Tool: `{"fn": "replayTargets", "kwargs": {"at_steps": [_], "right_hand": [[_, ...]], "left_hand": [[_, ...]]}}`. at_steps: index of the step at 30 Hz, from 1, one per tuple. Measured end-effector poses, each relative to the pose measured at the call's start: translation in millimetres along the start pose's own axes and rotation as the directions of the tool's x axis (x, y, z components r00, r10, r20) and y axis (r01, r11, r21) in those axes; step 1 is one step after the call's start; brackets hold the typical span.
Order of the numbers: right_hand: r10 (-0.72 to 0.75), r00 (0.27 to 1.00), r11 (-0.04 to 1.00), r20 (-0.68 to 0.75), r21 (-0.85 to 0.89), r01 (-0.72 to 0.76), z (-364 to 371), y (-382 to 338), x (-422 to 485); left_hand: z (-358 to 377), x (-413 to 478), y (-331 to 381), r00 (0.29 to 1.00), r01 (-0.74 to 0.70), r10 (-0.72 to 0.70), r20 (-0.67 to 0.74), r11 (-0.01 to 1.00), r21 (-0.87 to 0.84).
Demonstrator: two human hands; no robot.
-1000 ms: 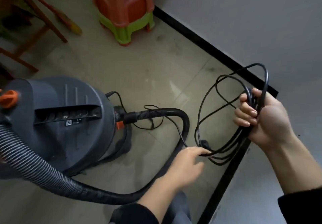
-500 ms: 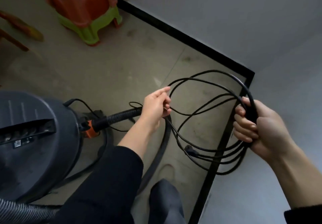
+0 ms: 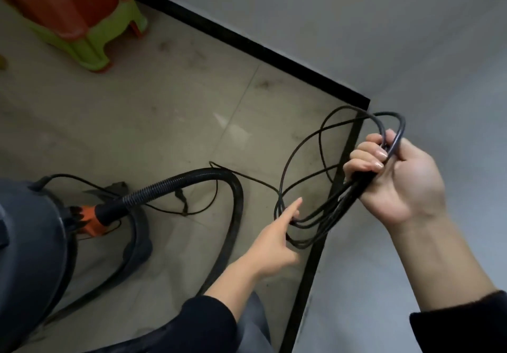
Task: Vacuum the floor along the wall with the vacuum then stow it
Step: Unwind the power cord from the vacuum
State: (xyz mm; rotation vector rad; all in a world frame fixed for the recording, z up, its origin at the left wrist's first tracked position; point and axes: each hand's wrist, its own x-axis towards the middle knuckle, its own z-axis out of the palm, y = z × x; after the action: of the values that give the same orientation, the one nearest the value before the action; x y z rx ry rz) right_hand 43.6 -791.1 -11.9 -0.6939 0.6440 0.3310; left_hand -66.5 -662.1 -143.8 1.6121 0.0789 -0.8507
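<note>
Left hand (image 3: 271, 245) has dropped from the upper strands to the bottom of the loops since half a second ago. View has swung too, and less of the canister shows.

Task item: thin black power cord (image 3: 334, 207), gathered in several loose loops, hangs over the floor corner near the wall. One strand trails left across the floor, past the hose. Source machine, a dark grey canister vacuum (image 3: 30, 243), sits on the floor at lower left, partly cut off. Its black ribbed hose (image 3: 175, 185) leaves through an orange collar (image 3: 90, 218), arcs right, then bends back toward the person.

Surface: beige floor tiles (image 3: 164, 111), scuffed and stained, grout lines visible. Black skirting strip (image 3: 247, 42) runs along the foot of two pale grey walls (image 3: 356, 23) meeting at a corner just behind the loops. Stacked plastic stools (image 3: 74, 15), orange over lime green, stand by the far wall, upper left.

Right hand (image 3: 397, 182): fingers clenched round the top of the bundle, palm toward the camera. Left hand: index finger straight, lying against the lowest loops, thumb loosely spread. Remaining fingers are hidden, so cannot tell whether it grasps the cord. Dark sleeves on both arms.
</note>
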Motion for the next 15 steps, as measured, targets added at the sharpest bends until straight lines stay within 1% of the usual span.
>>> {"fn": "replayTargets", "kwargs": {"at_steps": [1,3,4,6,7,9,12,15], "right_hand": [[-0.02,1.0,0.998,-0.012,0.06,0.021,-1.8,-2.3,2.5],[-0.059,0.997,0.99,-0.04,0.127,0.064,-4.0,-6.3,8.0],[-0.072,0.996,0.987,-0.051,0.138,0.078,-5.1,-7.8,10.9],[-0.079,0.994,0.987,-0.069,0.135,0.088,-7.5,-8.4,16.9],[-0.076,0.994,0.988,-0.078,0.125,0.086,-9.2,-7.0,19.7],[-0.062,0.993,0.992,-0.104,0.101,0.073,-15.4,-0.2,23.9],[-0.016,0.991,0.996,-0.131,0.09,0.028,-27.7,18.9,26.6],[0.018,0.985,1.0,-0.174,0.01,-0.016,-34.3,41.4,23.5]], "left_hand": [[4.5,3.2,2.0,1.0,-0.009,0.007,0.024,0.999,0.048],[8.8,9.1,2.8,1.0,-0.014,0.014,0.003,0.991,0.137],[9.6,11.8,-0.3,0.999,-0.015,0.019,-0.03,0.991,0.131],[7.0,11.5,-4.1,0.996,-0.002,0.006,-0.086,0.999,0.039],[4.5,9.1,-5.2,0.996,0.005,-0.006,-0.094,1.0,-0.017],[-0.5,1.5,-7.7,0.998,0.033,-0.037,-0.053,0.997,-0.076],[-3.4,-14.0,-14.8,0.995,0.1,-0.099,0.028,0.994,-0.042],[-0.9,-27.5,-34.0,0.988,0.155,-0.155,0.006,0.987,-0.038]]}}
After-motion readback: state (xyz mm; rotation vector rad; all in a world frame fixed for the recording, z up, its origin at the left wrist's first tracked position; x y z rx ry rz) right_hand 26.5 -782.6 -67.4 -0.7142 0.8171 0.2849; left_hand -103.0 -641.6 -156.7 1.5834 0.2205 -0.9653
